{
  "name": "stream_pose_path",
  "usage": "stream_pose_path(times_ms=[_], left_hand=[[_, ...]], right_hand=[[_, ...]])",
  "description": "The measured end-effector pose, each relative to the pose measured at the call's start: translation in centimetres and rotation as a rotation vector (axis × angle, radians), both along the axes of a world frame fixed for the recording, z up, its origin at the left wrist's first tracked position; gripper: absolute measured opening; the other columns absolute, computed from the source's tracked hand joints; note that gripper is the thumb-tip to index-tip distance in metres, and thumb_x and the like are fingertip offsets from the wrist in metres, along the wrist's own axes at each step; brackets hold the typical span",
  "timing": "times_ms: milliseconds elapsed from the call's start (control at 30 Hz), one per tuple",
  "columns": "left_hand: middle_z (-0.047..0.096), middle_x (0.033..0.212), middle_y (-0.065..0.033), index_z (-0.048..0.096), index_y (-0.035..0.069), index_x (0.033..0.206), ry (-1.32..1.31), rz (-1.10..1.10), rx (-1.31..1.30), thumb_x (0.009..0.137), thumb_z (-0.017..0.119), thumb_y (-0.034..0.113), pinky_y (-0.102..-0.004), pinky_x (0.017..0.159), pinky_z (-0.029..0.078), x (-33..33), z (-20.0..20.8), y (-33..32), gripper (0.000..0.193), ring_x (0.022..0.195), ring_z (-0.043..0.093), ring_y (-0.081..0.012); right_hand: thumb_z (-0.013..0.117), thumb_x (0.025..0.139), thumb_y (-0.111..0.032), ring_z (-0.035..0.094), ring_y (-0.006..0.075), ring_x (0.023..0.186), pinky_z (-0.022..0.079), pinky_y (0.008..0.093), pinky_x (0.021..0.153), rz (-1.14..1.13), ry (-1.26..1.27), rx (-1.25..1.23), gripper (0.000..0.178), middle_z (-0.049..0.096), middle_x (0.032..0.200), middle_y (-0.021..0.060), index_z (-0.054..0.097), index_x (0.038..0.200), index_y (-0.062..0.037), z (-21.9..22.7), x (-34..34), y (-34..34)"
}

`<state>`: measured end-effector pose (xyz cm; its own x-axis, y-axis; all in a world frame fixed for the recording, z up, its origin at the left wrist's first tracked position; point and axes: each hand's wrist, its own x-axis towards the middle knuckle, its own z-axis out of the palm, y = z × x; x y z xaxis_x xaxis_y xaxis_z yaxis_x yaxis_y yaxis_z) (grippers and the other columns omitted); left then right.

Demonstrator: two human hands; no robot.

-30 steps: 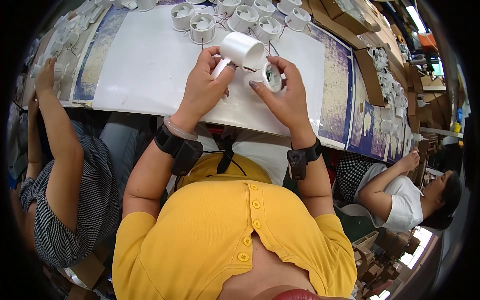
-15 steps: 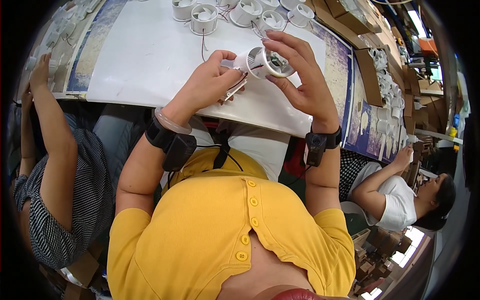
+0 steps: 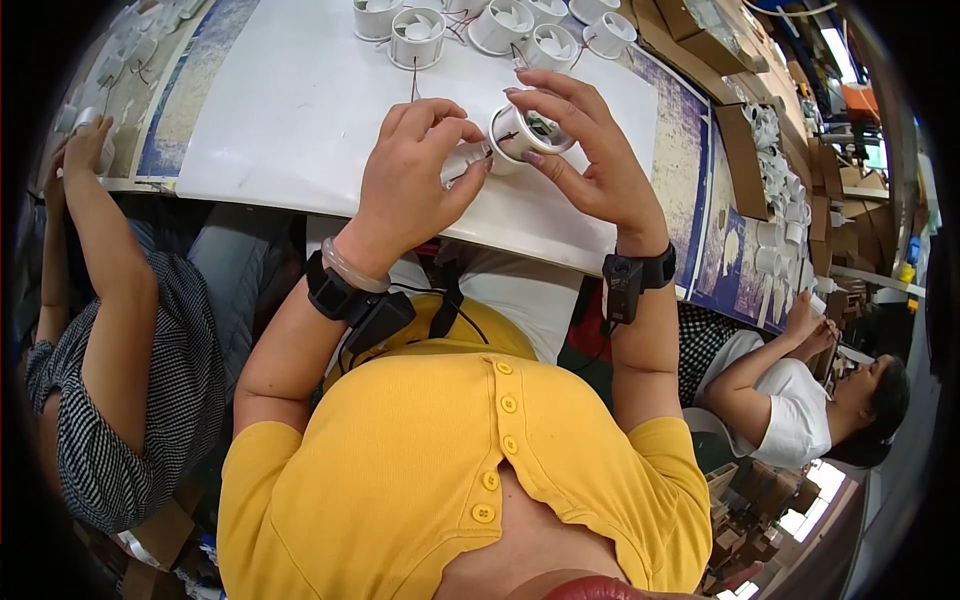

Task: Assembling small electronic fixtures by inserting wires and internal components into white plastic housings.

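Note:
A white round fan housing is tilted over the white tabletop, its open end showing a bit of green circuit board and a dark wire inside. My right hand grips it from the right, thumb below and fingers curved over the top. At the housing's left side, my left hand pinches thumb and index finger together on the thin dark wire. Behind those fingers a white plastic part shows only partly, so I cannot tell its full shape or whether the left hand also holds it.
Several white fan units with trailing wires stand at the far side of the table. On the right is a cardboard box beside white parts. One person sits at left, another at right, both with hands at work.
The left hand has turned, its back now more toward me, and its fingers have shifted. The fan housing has tipped its open end more upward and moved slightly left in the right hand.

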<state>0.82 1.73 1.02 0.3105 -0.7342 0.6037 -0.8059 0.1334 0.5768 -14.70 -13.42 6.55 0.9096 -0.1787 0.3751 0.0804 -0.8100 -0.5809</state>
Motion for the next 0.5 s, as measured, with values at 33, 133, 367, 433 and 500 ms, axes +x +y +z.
stream_pose_path(times_ms=[33, 133, 367, 433, 500], left_hand=[[0.062, 0.095, -0.0046, 0.067, 0.009, 0.094, 0.006, 0.011, 0.016, 0.075, 0.071, 0.012, -0.0361, 0.082, 0.048, -0.19, 0.0, 0.03, 0.02, 0.095, 0.056, -0.027], [0.063, 0.094, -0.0031, 0.068, 0.009, 0.088, 0.019, 0.035, 0.048, 0.073, 0.073, 0.011, -0.0354, 0.084, 0.047, -0.75, -0.06, -0.06, 0.015, 0.1, 0.054, -0.0269], [0.062, 0.093, -0.0034, 0.066, 0.009, 0.083, 0.03, 0.015, 0.069, 0.074, 0.072, 0.01, -0.0346, 0.08, 0.047, -1.15, -0.46, -0.35, 0.01, 0.095, 0.054, -0.0263], [0.062, 0.093, -0.0035, 0.066, 0.009, 0.082, 0.015, 0.014, 0.076, 0.074, 0.072, 0.009, -0.0347, 0.08, 0.047, -1.13, -0.28, -0.41, 0.01, 0.095, 0.054, -0.0264], [0.062, 0.092, -0.0036, 0.065, 0.008, 0.081, -0.015, 0.016, 0.088, 0.075, 0.071, 0.009, -0.0347, 0.079, 0.047, -1.06, 0.0, -0.48, 0.009, 0.095, 0.054, -0.0266]], right_hand=[[0.068, 0.079, -0.002, 0.046, 0.0277, 0.128, 0.041, 0.0375, 0.103, -0.003, 0.0, -0.005, 0.051, 0.049, 0.138, 0.0105, 0.059, 0.128, -0.0121, -0.07, 0.01, 0.05], [0.068, 0.078, -0.002, 0.046, 0.028, 0.128, 0.041, 0.0374, 0.104, -0.007, 0.001, -0.016, 0.05, 0.05, 0.137, 0.0108, 0.06, 0.127, -0.0119, -0.08, 0.03, 0.31], [0.068, 0.079, -0.002, 0.047, 0.0291, 0.127, 0.041, 0.0388, 0.105, -0.058, -0.021, -0.023, 0.048, 0.05, 0.136, 0.0109, 0.061, 0.126, -0.0118, -0.03, -0.06, 0.84], [0.068, 0.08, -0.002, 0.047, 0.029, 0.127, 0.042, 0.0386, 0.104, -0.044, -0.021, -0.019, 0.048, 0.049, 0.136, 0.0109, 0.061, 0.126, -0.012, -0.02, -0.16, 0.72], [0.068, 0.08, -0.002, 0.048, 0.0287, 0.127, 0.043, 0.0383, 0.104, -0.014, -0.021, -0.012, 0.049, 0.049, 0.136, 0.0109, 0.061, 0.127, -0.0122, 0.04, -0.26, 0.5]])
